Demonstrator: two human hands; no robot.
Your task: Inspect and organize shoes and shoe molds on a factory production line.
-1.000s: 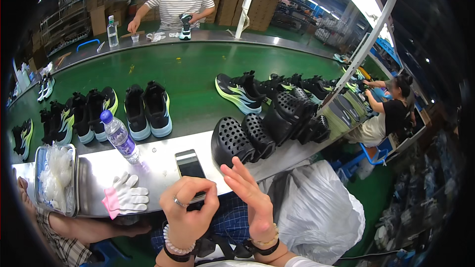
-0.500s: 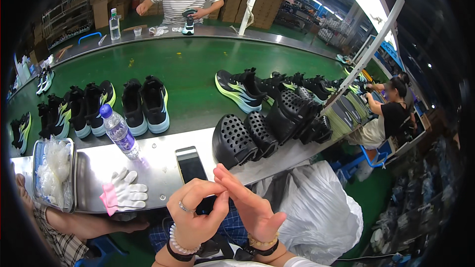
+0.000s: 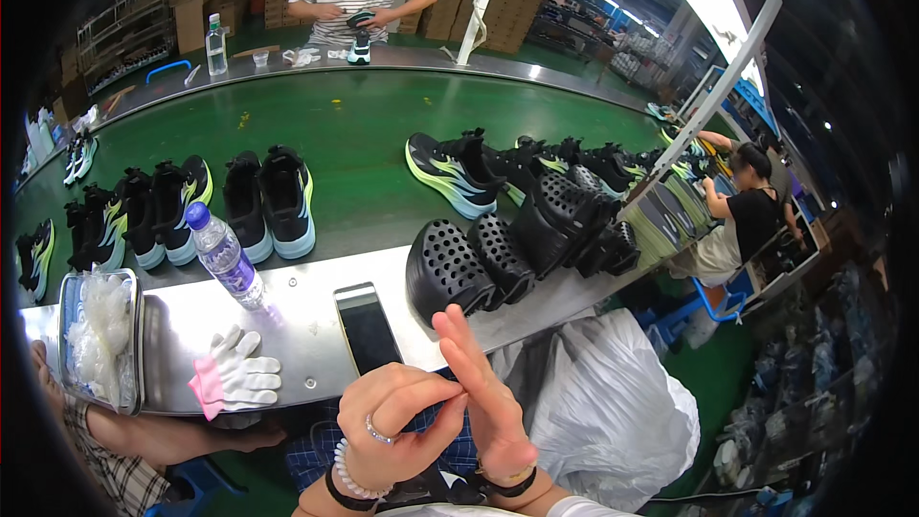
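Head view, biggest first: a long green belt (image 3: 364, 124) runs across the far side, with wide bare green between the near pair of shoes (image 3: 287, 206) on the left and the first black shoe (image 3: 450, 177) of the right row. Next is the shiny metal desk (image 3: 308, 345). Its front edge faces the person and bends up to the right. A big white bag (image 3: 613, 412) sits low past that edge, so room is tight on the right. Black clogs (image 3: 448, 268) full of holes stand there too. Far left, a tray (image 3: 140, 345) holds clear bags. A bottle (image 3: 230, 258) stands near the belt.

Two hands meet near the desk's front edge. The right hand (image 3: 490, 416) is flat and open, fingers up, with nothing seen in it. The left hand (image 3: 397, 436) is curled, thumb and pointer pinched together at the right palm. I cannot tell if something tiny is in the pinch. The step looks like small finger work at the palm; the next move seems to call for a soft touch and a still right hand.

A white glove (image 3: 241, 371) lies by the front edge. Bare metal shows between it and the phone (image 3: 369, 333), which lies flat just past the left hand. Smallest is a ring (image 3: 379, 432) on that hand.
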